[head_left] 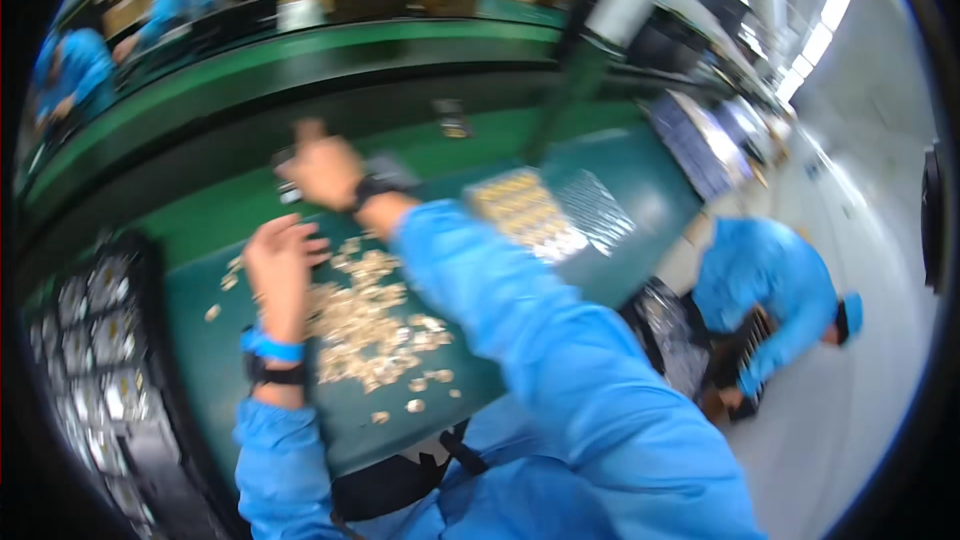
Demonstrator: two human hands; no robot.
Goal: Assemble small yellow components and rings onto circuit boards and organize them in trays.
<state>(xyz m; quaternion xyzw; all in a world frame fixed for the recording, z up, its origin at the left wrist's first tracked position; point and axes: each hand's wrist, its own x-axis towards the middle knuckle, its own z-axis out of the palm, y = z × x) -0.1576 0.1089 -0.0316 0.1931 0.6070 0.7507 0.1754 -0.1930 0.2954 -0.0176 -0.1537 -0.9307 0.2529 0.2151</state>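
The left hand hovered over the green surface, fingers loosely spread and empty so far as the blur allowed, its fingertips just at the far-left edge of a heap of small pale metal parts. That heap lay in the middle of the surface, spilling toward its near edge. The right hand reached toward the surface's far edge, beyond the heap; whether it was closed on anything could not be told through the motion blur. A tray of gold-coloured parts sat near the right edge. Dark stacked trays stood beside the left edge. Another person in blue bent down on the floor, off to the right.
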